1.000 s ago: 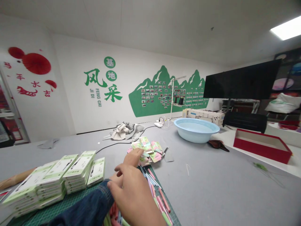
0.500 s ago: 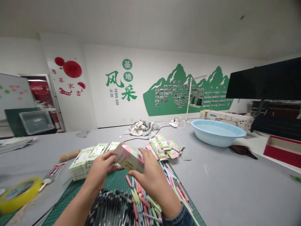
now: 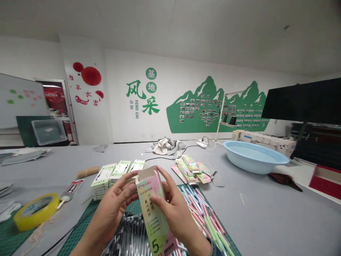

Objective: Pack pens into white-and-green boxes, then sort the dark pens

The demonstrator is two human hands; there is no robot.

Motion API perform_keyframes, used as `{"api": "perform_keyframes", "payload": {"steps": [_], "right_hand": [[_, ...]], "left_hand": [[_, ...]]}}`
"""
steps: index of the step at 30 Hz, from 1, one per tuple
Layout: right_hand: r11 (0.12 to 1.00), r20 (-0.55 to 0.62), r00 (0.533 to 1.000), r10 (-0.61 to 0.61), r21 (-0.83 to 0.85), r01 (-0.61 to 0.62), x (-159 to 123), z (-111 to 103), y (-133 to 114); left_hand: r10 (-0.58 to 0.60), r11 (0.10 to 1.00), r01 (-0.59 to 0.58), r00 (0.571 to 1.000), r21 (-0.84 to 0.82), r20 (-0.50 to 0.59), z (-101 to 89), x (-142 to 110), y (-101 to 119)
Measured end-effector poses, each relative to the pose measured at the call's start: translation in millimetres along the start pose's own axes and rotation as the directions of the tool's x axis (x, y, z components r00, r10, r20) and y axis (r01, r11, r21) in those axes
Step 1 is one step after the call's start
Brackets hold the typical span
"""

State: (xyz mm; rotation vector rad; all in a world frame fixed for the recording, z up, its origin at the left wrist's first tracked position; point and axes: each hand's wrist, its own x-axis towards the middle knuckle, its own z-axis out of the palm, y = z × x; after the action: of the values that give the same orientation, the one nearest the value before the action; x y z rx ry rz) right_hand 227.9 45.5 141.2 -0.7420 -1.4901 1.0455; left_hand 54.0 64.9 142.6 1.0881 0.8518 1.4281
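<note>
The carton point(image 3: 151, 217), pink and pale green, stands at the lower centre of the frame, between the left hand point(image 3: 114, 201) and the right hand point(image 3: 177, 209). Its long axis runs steeply up the frame, the top leaning slightly left, with the printed "5" at the lower end, near the bottom edge. The upper end has a raised flap point(image 3: 147, 173), and a broad printed face is turned toward the viewer. The right hand comes in from the lower right, gripping the carton with its thumb across the printed face and its fingers along the far right side; a dark blue sleeve point(image 3: 215, 248) shows at the wrist. The left hand rises from the lower left, fingers bent and tips at the carton's upper left edge; whether it grips or only steadies cannot be told. Below the hands, black pens point(image 3: 129, 231) lie at the bottom centre, and coloured pens point(image 3: 209, 220) spread over the green mat point(image 3: 86, 217) at the lower right.
</note>
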Motion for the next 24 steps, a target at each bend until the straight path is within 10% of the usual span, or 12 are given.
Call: {"api": "perform_keyframes", "payload": {"steps": [24], "right_hand": [[0.996,0.048,0.999,0.026,0.087,-0.03,-0.1,4.3,11.6]], "left_hand": [[0.229,0.909,-0.212,0.973,0.358,-0.006,-5.9,-0.4,-9.3]]}}
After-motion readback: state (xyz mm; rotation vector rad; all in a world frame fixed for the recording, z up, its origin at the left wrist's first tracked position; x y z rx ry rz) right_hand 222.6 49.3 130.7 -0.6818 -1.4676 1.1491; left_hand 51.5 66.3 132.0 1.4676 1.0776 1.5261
